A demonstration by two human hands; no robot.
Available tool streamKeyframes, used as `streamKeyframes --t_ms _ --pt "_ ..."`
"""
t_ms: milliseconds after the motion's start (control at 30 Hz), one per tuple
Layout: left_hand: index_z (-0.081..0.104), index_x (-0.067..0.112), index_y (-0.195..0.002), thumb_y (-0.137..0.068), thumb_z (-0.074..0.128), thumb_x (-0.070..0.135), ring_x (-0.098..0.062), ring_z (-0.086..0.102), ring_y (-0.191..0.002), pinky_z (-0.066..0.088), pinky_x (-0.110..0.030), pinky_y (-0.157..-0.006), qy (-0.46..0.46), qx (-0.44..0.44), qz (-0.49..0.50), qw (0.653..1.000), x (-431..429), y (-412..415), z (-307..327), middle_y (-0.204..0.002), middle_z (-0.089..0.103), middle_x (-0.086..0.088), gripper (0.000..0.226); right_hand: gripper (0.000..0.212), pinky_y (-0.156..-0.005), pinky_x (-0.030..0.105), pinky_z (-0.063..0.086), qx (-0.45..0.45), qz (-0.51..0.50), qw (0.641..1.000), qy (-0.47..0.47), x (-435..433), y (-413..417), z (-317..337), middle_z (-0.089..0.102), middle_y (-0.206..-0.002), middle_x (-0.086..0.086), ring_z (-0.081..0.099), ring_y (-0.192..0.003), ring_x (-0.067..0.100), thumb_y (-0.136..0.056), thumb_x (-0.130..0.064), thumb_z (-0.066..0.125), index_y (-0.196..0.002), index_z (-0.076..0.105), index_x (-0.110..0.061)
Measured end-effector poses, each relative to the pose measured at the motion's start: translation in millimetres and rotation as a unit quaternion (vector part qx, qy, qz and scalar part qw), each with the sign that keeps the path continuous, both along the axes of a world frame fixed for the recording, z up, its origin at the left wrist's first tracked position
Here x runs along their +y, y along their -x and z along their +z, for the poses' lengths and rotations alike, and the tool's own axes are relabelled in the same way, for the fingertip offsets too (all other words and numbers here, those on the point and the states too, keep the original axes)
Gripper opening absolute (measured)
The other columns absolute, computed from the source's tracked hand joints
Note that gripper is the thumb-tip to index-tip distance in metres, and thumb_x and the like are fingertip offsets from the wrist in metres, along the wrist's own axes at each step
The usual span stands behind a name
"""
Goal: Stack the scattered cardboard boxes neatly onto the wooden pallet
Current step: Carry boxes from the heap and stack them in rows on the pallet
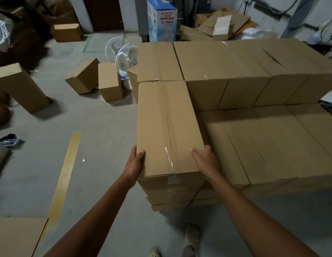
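**Entry 1: held box (169,127).** It sits on top of the near left column of the stack (254,75), taped seam up and long side running away from us. We judge it is being squared flush with the boxes below, which would explain a hand on each long side near the front end.

**Entry 2: left hand (136,164).** The thumb hooks over the top edge and the palm presses the left wall, gripping the box. The fingers run down that wall, out of sight.

**Entry 3: right hand (206,160).** It clasps the right top edge, with the thumb on the top panel and the fingers folded over the side. Their tips are hidden.

**Entry 4: stack.** The back row stands a tier higher. We read the lower near right tier as room for further boxes.

**Entry 5: loose boxes on the floor, left.** We log one tilted box (83,76) leaning beside an upright box (109,81). A blurred box (20,88) lies well apart from them.

**Entry 6: not verifiable.**
- The wooden pallet is wholly covered, and the base of the stack is in shadow.
- We cannot tell whether the held box is fully seated or slightly raised.
- A white fan (124,60) is partly cut off by the stack.
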State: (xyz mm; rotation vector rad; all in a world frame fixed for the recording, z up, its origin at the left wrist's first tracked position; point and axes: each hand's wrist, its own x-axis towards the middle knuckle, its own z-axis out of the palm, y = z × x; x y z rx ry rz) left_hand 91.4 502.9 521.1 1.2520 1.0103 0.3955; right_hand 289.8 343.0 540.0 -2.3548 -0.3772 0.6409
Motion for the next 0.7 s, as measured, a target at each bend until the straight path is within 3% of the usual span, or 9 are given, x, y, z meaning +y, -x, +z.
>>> streamKeyframes --t_ms 233,333,433,500,600,700 --pt "0.03 0.023 -0.152 -0.109 0.038 0.034 -0.026 0.053 -0.121 0.044 -0.039 -0.097 -0.01 0.02 0.0 1.0 4.4 2.4 -0.5 -0.139 0.05 -0.004 0.046 0.074 -0.097 0.039 0.043 -0.021 0.034 0.999 0.005 -2.0 5.5 2.1 0.047 -0.149 0.014 0.05 -0.13 0.035 -0.096 -0.052 0.057 -0.153 0.031 -0.012" --pt "0.032 0.019 -0.151 -0.107 0.041 0.04 -0.029 0.052 -0.127 0.044 -0.044 -0.104 -0.081 0.074 -0.017 0.994 3.2 2.7 -3.5 -0.145 0.049 -0.009 0.049 0.082 -0.108 0.045 0.039 -0.124 0.085 0.988 0.041 -3.3 12.2 4.0 0.027 -0.162 0.013 0.035 -0.144 0.034 -0.097 -0.054 0.053 -0.16 0.017 -0.017" --pt "0.029 0.012 -0.156 -0.105 0.042 0.045 -0.031 0.034 -0.146 0.034 -0.047 -0.116 -0.334 0.175 -0.046 0.925 -2.4 3.3 -1.4 -0.16 0.034 -0.01 0.062 0.08 -0.122 0.055 0.018 -0.291 0.206 0.931 0.082 -3.5 23.3 -0.1 0.006 -0.169 0.008 0.008 -0.156 0.03 -0.096 -0.062 0.036 -0.161 0.013 -0.021" --pt "0.018 0.017 -0.16 -0.103 0.029 0.056 -0.025 0.012 -0.154 0.02 -0.048 -0.124 -0.439 0.208 -0.116 0.866 -8.3 2.8 0.4 -0.167 0.013 -0.004 0.07 0.077 -0.122 0.057 0.013 -0.321 0.262 0.904 0.107 -3.8 33.6 -5.8 0.006 -0.169 0.007 0.006 -0.156 0.028 -0.095 -0.062 0.022 -0.161 0.016 -0.022" --pt "0.004 0.028 -0.161 -0.093 0.001 0.069 -0.019 -0.013 -0.154 0.01 -0.049 -0.126 -0.482 0.276 -0.223 0.801 -12.4 4.1 -10.6 -0.167 -0.012 0.002 0.08 0.073 -0.121 0.059 0.015 -0.317 0.287 0.893 0.142 -2.2 41.2 -11.1 0.019 -0.167 0.007 0.014 -0.155 0.028 -0.097 -0.06 0.014 -0.158 0.027 -0.023" --pt "0.001 0.029 -0.161 -0.091 -0.003 0.07 -0.018 -0.017 -0.153 0.007 -0.048 -0.125 -0.485 0.285 -0.228 0.795 -8.4 2.6 -15.4 -0.166 -0.016 0.002 0.081 0.075 -0.123 0.058 0.011 -0.315 0.297 0.887 0.159 -0.1 37.9 -10.3 0.013 -0.168 0.005 0.008 -0.156 0.026 -0.096 -0.06 0.008 -0.159 0.023 -0.024"
